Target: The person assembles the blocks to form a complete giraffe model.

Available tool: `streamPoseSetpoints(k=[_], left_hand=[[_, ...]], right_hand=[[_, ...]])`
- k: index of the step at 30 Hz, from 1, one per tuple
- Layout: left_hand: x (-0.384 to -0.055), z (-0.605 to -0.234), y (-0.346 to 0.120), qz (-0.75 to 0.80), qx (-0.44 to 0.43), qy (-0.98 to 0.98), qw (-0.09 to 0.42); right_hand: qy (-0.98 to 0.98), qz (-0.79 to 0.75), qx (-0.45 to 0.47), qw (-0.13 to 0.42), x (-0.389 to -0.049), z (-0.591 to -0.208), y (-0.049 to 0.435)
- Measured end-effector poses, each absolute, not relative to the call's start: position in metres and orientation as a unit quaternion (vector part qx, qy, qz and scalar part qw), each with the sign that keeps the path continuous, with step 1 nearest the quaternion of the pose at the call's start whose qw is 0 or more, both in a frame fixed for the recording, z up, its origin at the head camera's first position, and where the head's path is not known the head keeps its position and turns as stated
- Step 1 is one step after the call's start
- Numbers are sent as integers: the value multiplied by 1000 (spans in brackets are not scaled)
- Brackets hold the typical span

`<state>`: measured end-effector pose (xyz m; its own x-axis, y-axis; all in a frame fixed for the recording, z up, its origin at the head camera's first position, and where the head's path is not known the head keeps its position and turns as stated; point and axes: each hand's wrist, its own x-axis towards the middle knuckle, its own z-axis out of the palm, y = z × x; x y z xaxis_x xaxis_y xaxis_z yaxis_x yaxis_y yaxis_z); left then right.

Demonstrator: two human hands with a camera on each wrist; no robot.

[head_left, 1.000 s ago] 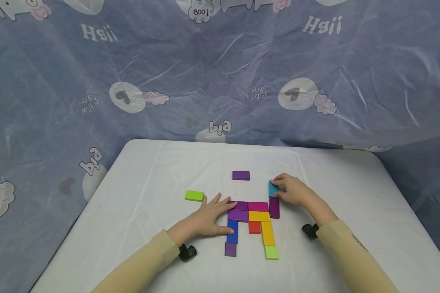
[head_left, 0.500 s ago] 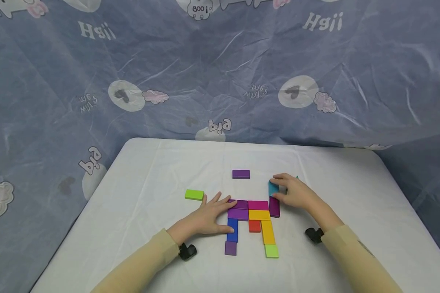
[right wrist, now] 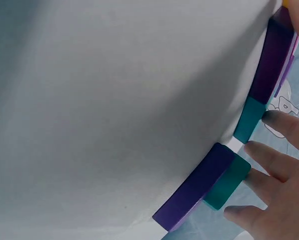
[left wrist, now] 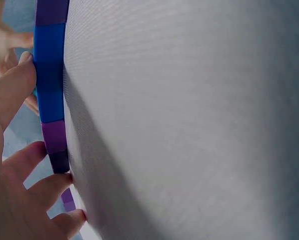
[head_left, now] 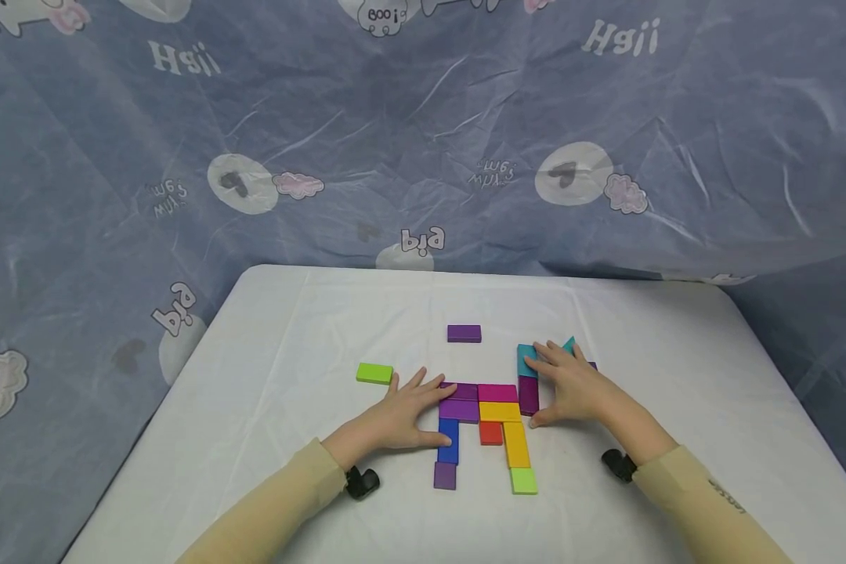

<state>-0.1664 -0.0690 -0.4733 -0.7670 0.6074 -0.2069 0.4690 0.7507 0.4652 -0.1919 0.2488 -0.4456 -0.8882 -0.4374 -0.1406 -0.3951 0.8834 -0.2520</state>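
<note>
On the white table, several flat coloured blocks lie edge to edge. My left hand [head_left: 395, 415] rests over their left side with fingers spread, its thumb touching the blue block [head_left: 448, 454] and a fingertip on a dark purple block [head_left: 465, 391]. At the right end, a teal block [head_left: 524, 354] lies in line with a plum block [head_left: 528, 395]. My right hand [head_left: 574, 388] is spread beside them, fingertips at the teal block and thumb by the plum block's near end. In the right wrist view, another teal block [right wrist: 228, 181] lies against a purple block [right wrist: 194, 187] near these fingers.
Magenta [head_left: 497, 393], yellow [head_left: 499, 412] and red [head_left: 489, 433] blocks fill the middle of the arrangement. A light green block [head_left: 524, 481] ends its right leg. Apart lie a purple block [head_left: 464, 334] farther back and a lime block [head_left: 374, 374] at left.
My right hand has let go of the teal block and spread its fingers, its thumb moving down beside the plum block. Another teal piece now shows behind it. My left hand stays put.
</note>
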Motion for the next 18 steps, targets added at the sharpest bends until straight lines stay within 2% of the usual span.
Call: streamPoseSetpoints(k=[18], left_hand=[[-167,-474,-69,193,294,920,175]], right_hand=[[963,-126,-220,94,-193,-446,250]])
